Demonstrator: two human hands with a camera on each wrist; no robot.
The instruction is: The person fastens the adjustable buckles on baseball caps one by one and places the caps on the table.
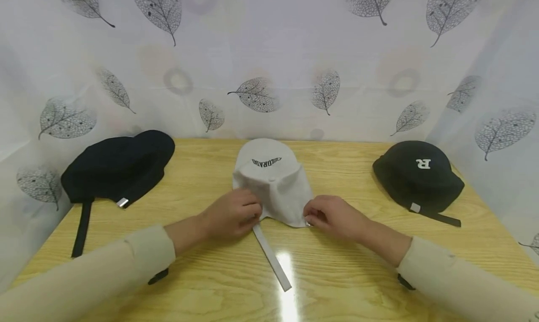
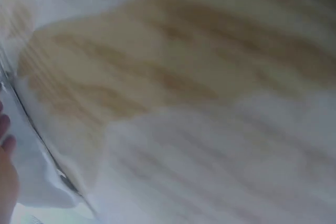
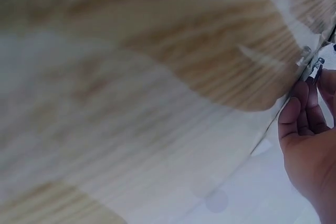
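A light grey cloth cap (image 1: 282, 191), its rounded front stitched with dark raised-looking "COLORADO" lettering and its crown sagging in soft folds, lies midway between the side edges of the glossy, wood-grained table (image 1: 206, 172), its front end close to the far edge. The left hand (image 1: 231, 214), fingers curled, pinches the cap's lower edge where a flat, narrow strap (image 1: 273, 259) runs out towards the near edge. The right hand (image 1: 334, 216) pinches the opposite corner — thumb and fingertips together by a small, shiny metal clasp (image 1: 309, 224). Near the table's left edge slumps a matte dark cap (image 1: 118, 167); near the right edge sits a rounder black cap (image 1: 417, 177) — a pale "R" on it. Leaf-printed, thin-looking sheeting (image 1: 278, 46) hangs behind the far edge.
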